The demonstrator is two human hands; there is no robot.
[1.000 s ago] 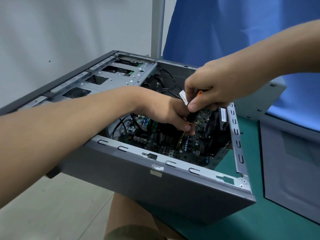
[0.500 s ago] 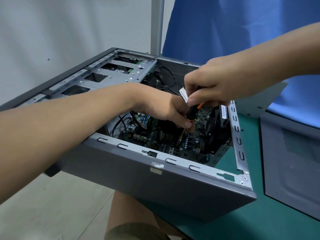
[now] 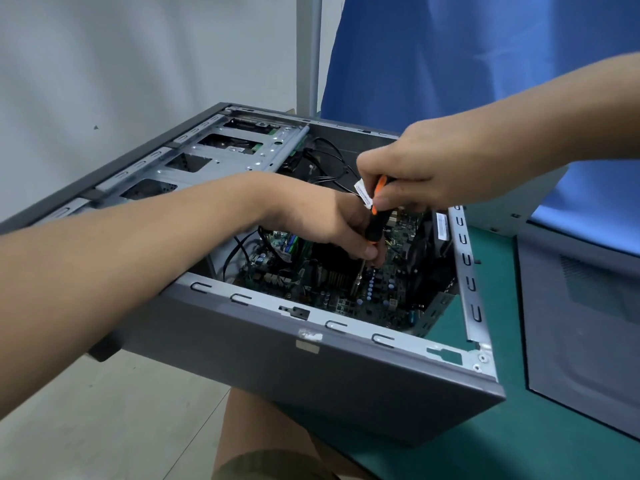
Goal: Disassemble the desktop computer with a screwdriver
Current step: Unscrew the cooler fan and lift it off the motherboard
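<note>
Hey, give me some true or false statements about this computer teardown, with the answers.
1. The right hand grips the screwdriver by its handle. True.
2. The screwdriver handle is all blue. False: it is black and orange.
3. The left hand rests flat on the green mat. False: it pinches the screwdriver low down, inside the computer case.
4. The computer case is open, with the motherboard showing. True.

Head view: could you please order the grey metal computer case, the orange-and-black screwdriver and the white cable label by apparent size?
1. grey metal computer case
2. orange-and-black screwdriver, partly hidden
3. white cable label
</note>
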